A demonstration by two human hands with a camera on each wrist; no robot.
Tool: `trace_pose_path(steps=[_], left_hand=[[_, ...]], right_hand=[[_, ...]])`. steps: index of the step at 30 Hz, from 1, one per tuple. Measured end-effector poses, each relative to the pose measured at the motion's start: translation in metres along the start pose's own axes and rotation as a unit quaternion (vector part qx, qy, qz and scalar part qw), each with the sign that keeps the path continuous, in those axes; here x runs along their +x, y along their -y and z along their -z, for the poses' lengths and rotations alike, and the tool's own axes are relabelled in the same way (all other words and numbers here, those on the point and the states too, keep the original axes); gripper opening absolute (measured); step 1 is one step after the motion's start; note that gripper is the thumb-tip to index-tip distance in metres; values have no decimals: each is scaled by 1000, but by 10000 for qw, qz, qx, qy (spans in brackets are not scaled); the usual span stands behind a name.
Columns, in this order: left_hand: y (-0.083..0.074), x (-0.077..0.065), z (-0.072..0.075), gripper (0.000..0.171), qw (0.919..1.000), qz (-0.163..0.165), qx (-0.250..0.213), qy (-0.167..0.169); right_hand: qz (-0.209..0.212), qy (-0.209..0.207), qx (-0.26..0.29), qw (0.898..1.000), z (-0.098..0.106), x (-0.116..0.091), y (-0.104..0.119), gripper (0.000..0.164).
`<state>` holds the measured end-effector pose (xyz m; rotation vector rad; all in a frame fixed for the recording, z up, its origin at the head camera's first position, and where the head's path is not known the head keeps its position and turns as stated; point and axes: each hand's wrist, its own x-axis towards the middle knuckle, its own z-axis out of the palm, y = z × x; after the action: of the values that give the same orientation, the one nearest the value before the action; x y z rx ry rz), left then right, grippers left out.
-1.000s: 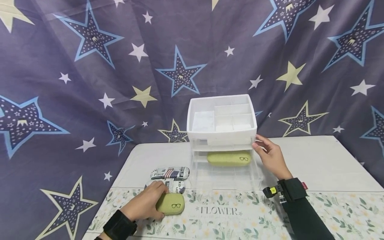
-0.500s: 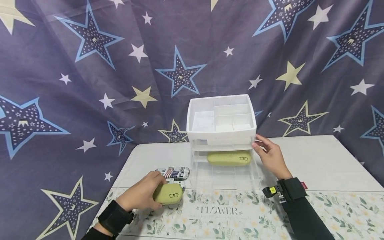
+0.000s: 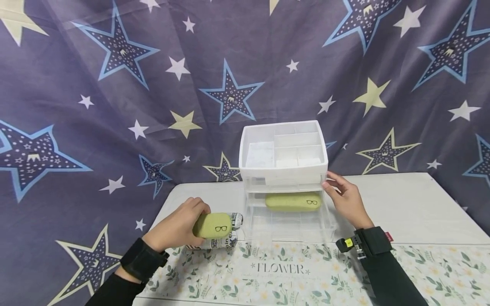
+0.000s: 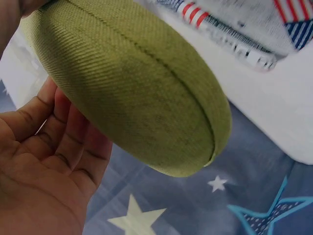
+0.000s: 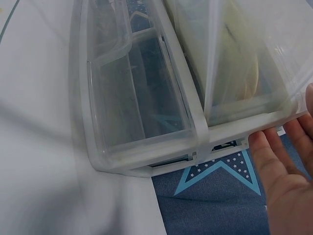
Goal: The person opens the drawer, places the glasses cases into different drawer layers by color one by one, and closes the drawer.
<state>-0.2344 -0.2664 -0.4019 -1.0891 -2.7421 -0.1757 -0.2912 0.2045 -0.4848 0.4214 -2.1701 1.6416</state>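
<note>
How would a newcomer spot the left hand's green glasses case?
Find the white-topped clear plastic drawer unit. To its left, the left hand holds the green, rounded, woven glasses case. Unlike the rounded newsprint-patterned objects nearby, it's green; unlike the oblong green case inside the unit, it's held.

The head camera is facing forward and down; closer in, 2 wrist cameras are sharing its starry curtain (image 3: 264, 38).

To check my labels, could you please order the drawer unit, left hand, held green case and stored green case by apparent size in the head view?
1. Drawer unit
2. Left hand
3. Held green case and stored green case: too alike to rank, one partly covered.
</note>
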Motion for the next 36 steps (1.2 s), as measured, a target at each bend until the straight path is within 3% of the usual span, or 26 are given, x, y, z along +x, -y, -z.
trace_pose_path(steps=[14, 29, 36], left_hand=[[-2, 19, 37, 70, 9972, -400, 315, -552], [-12, 56, 44, 67, 9916, -823, 45, -1000], [-23, 79, 41, 66, 9900, -1005, -231, -965]], right_hand=[[-25, -7, -69, 10000, 1, -1, -1, 50], [69, -17, 32, 10000, 0, -1, -1, 48], [50, 28, -89, 9999, 0, -6, 27, 45]])
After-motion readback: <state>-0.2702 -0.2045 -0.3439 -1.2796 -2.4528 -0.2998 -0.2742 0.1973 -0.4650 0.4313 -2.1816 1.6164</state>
